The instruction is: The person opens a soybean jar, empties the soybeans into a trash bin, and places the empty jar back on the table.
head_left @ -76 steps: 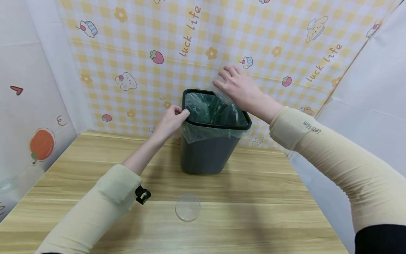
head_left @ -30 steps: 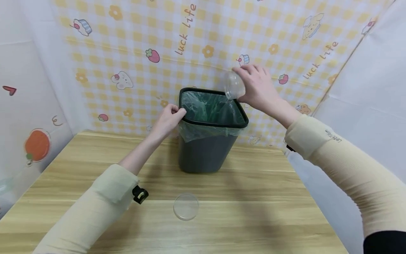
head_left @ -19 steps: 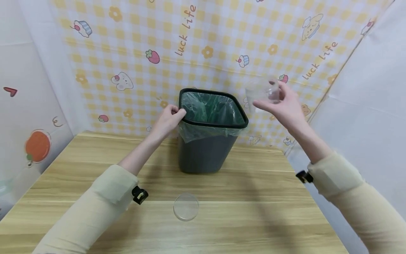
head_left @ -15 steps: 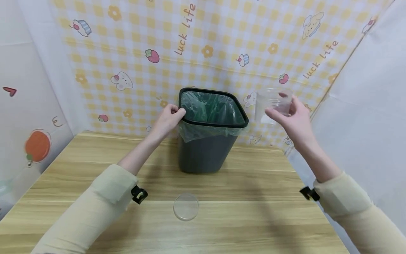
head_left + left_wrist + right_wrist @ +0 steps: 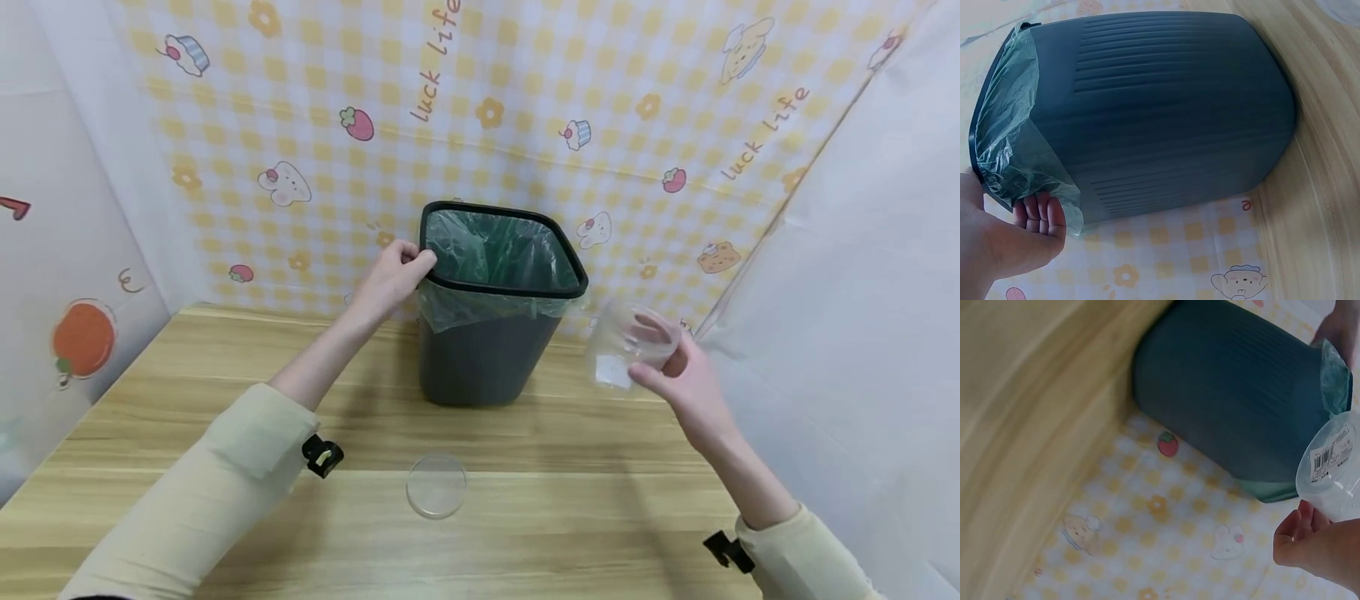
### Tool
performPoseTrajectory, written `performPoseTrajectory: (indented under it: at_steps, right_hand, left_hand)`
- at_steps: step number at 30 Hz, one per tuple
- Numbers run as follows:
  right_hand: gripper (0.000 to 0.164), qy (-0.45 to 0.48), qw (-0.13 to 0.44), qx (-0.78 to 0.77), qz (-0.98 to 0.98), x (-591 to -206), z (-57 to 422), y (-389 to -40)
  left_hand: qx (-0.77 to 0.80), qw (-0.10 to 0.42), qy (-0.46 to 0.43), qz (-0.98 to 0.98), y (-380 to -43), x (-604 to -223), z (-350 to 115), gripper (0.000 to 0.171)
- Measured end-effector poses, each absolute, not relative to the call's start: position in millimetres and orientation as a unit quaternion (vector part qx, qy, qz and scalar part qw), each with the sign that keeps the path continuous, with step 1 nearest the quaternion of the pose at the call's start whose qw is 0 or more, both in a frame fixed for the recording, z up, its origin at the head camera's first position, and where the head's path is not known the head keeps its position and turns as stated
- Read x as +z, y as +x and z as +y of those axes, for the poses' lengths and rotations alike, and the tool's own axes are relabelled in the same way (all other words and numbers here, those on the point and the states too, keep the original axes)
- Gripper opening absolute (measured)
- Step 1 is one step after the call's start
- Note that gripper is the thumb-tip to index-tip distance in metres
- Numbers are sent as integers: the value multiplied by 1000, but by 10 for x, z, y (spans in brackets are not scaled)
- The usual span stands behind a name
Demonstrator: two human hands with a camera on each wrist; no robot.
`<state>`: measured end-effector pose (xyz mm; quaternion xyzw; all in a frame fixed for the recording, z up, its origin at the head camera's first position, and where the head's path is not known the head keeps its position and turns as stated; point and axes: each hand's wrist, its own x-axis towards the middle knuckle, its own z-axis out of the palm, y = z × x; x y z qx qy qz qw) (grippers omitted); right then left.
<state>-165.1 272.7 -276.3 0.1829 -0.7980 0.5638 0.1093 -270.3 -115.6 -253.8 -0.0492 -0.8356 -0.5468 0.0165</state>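
Observation:
A dark grey trash bin [image 5: 480,358] stands on the table against the patterned cloth, lined with a translucent green bag [image 5: 457,250] folded over its black rim. My left hand [image 5: 390,275] grips the bin's left rim and the bag edge, thumb on top; in the left wrist view, its fingers curl under against the bag. To the right of the bin, above the table, my right hand [image 5: 693,392] holds a clear plastic jar [image 5: 618,342], tilted. A white barcode label [image 5: 1332,453] shows on the jar in the right wrist view. A clear round lid [image 5: 437,486] lies flat on the table.
The wood-grain table [image 5: 525,533] runs under everything. A yellow checked cloth [image 5: 315,108] hangs close behind the bin, and a white curtain [image 5: 847,333] borders the right side near my right hand.
My right hand has carried the jar from over the bin's opening to the right, then down beside the bin, turning it from its tipped position. My left hand stays on the rim.

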Motion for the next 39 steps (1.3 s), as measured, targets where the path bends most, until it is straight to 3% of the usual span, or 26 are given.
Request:
performPoseTrajectory:
  at_steps: [7, 24, 39]
  right_hand:
    - [74, 233, 81, 519, -819, -3120, 2625, -1579]
    - [88, 244, -50, 426, -870, -3805, 2181, -1453]
    - [92, 256, -92, 378, -885, -4016, 1929, -1279]
  left_hand:
    - [-551, 27, -51, -832, -2673, -2526, -1159, 47]
    - [-564, 30, -51, -824, -2553, -2499, -1219, 42]
    - [-566, 29, -46, -822, -2470, -2462, -1266, 41]
